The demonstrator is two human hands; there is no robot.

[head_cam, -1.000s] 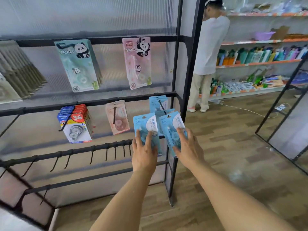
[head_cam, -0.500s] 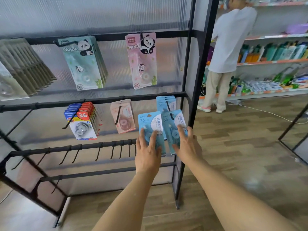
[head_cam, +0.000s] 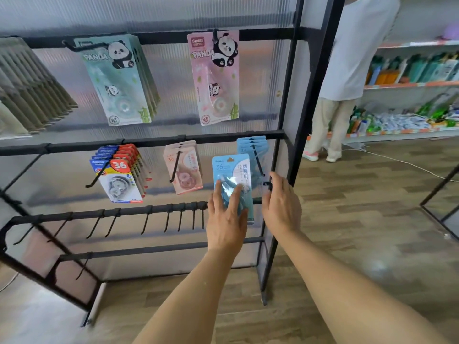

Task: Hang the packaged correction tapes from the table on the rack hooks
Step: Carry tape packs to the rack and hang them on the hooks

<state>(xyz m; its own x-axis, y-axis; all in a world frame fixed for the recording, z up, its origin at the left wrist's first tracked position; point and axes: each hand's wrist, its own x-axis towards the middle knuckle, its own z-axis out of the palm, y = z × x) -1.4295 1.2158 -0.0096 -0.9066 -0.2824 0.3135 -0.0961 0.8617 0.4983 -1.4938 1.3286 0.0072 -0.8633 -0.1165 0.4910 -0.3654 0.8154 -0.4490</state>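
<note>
Two bare hands are being held up at the black metal rack (head_cam: 159,142). A light-blue carded correction tape package (head_cam: 232,175) is being gripped by the left hand (head_cam: 227,219), fingers spread over its front, just in front of the blue packages (head_cam: 252,150) hanging on the middle bar's rightmost hook. The right hand (head_cam: 279,204) is being held beside that hook (head_cam: 258,165); whether anything is being pinched cannot be told.
</note>
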